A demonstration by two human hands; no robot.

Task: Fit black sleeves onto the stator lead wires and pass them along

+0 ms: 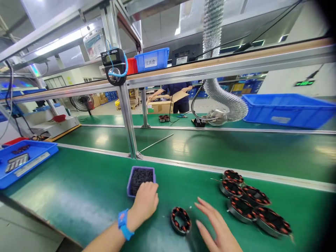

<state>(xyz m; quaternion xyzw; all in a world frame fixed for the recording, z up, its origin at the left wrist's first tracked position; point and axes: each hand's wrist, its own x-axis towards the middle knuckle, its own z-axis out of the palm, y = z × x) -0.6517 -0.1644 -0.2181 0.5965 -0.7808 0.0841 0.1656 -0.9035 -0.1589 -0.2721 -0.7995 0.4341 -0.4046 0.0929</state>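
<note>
My left hand (146, 200), with a blue band on its wrist, is over the near right edge of a small purple bin (129, 189). Dark, short pieces (143, 175) fill the bin. The fingers are curled down and their tips are hidden, so what they hold does not show. A motor stator (173, 222), a ring with black and copper-orange windings, lies flat between my hands. Just right of it, my right hand (216, 225) is open with fingers apart, touching nothing that I can see.
Several more stators (243, 207) lie clustered at the right. A blue tray (34, 161) with a calculator (18, 162) is at far left. A metal post (127, 122) rises behind the bin. Beyond are a large blue crate (288, 110), a flexible duct (228, 101) and a person (181, 101) at a carton.
</note>
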